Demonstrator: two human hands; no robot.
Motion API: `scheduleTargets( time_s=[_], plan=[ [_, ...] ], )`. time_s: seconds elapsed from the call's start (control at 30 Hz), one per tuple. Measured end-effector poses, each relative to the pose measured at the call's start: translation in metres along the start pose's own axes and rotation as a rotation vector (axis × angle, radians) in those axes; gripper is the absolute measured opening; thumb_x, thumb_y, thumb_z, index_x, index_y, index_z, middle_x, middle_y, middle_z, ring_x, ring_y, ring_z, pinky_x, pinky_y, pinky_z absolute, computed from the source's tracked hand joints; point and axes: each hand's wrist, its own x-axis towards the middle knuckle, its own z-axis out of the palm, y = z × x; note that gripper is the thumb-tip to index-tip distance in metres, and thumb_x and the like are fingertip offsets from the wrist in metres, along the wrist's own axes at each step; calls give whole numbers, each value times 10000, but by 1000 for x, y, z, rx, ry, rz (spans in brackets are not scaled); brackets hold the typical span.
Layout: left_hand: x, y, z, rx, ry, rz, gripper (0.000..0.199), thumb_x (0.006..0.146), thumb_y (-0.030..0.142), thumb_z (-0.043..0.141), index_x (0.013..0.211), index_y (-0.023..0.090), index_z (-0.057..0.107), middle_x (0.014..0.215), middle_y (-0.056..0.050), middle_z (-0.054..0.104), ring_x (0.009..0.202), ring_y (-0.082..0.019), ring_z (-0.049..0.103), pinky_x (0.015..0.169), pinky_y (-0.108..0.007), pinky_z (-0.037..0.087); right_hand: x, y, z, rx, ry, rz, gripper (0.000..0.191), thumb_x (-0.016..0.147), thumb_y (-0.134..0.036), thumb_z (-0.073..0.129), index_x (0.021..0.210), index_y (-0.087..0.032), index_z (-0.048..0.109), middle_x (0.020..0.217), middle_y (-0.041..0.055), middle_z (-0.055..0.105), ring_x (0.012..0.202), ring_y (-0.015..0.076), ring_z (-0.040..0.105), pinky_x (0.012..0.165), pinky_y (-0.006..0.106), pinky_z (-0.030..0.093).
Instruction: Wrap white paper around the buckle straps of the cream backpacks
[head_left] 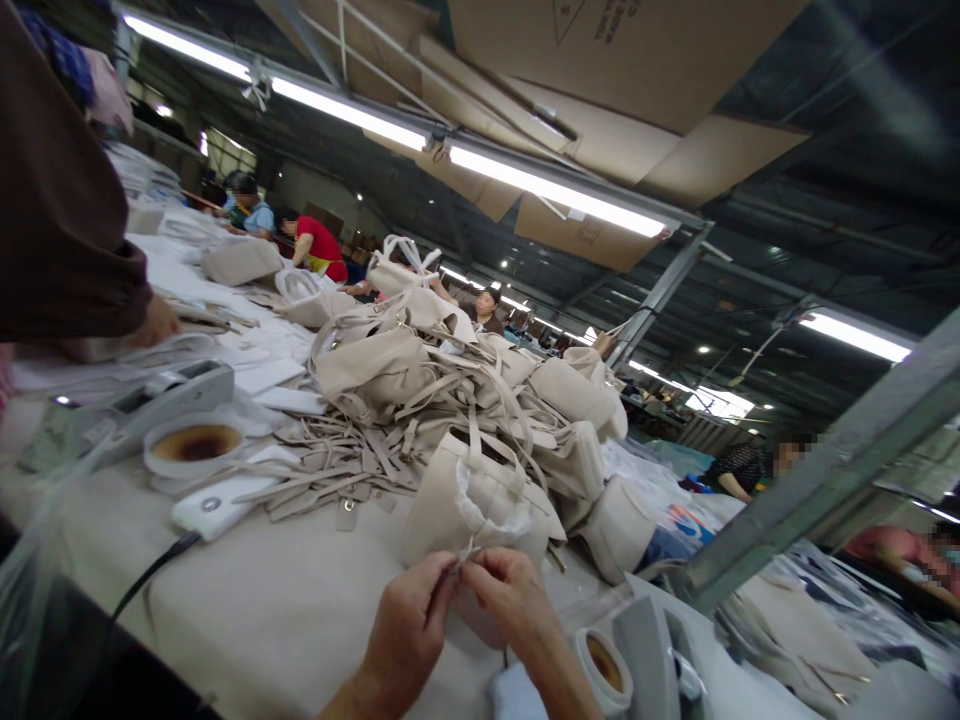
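My left hand (409,620) and my right hand (514,595) meet in front of a cream handbag (435,490). Between them, both sets of fingertips pinch a thin pale strip (466,556); its exact kind is too small to make out. The handbag stands upright just beyond my fingers, its handles raised and white stuffing (487,515) showing at its opening. Behind it rises a heap of similar cream bags (375,370). Loose straps (330,460) lie to the left of the bag, some with metal fittings.
A tape dispenser (169,400) and a white device (217,500) with a black cable lie left. Another dispenser (660,640) stands close by my right forearm. A metal post (817,470) slants across the right. At left, a co-worker's dark sleeve (64,220) reaches over the table.
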Motion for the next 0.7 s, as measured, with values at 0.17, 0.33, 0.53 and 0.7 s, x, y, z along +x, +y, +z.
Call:
scheduleTargets(
  time_s=[0.17, 0.33, 0.53, 0.7],
  plan=[
    [7, 14, 3, -387, -67, -432, 181, 717, 347, 644, 756, 170, 660, 578, -6, 631, 429, -101, 472, 403, -204, 333, -7, 6, -7, 174, -168, 73, 284, 704, -420, 616, 627, -156, 689, 507, -38, 488, 495, 93, 366, 514, 246, 249],
    [7, 13, 7, -508, -22, -548, 271, 630, 415, 676, 722, 191, 553, 547, 17, 631, 368, -74, 443, 362, -181, 279, -1, 25, 7, 312, -80, 76, 338, 668, -480, 709, 609, -148, 689, 528, 0, 575, 528, 114, 441, 519, 243, 298],
    [5, 10, 6, -436, 36, -503, 309, 652, 449, 684, 717, 203, 509, 555, 15, 648, 388, -74, 474, 378, -177, 303, 9, 40, 24, 354, 111, 37, 371, 591, -415, 750, 848, -162, 663, 507, -49, 578, 470, 116, 455, 461, 231, 318],
    [3, 11, 7, -433, 76, -461, 341, 660, 422, 693, 707, 232, 415, 572, 22, 666, 405, -88, 513, 377, -175, 315, 6, 28, 28, 507, 104, 50, 393, 580, -340, 765, 895, -159, 614, 612, -2, 676, 457, 100, 483, 437, 208, 308]
  ],
)
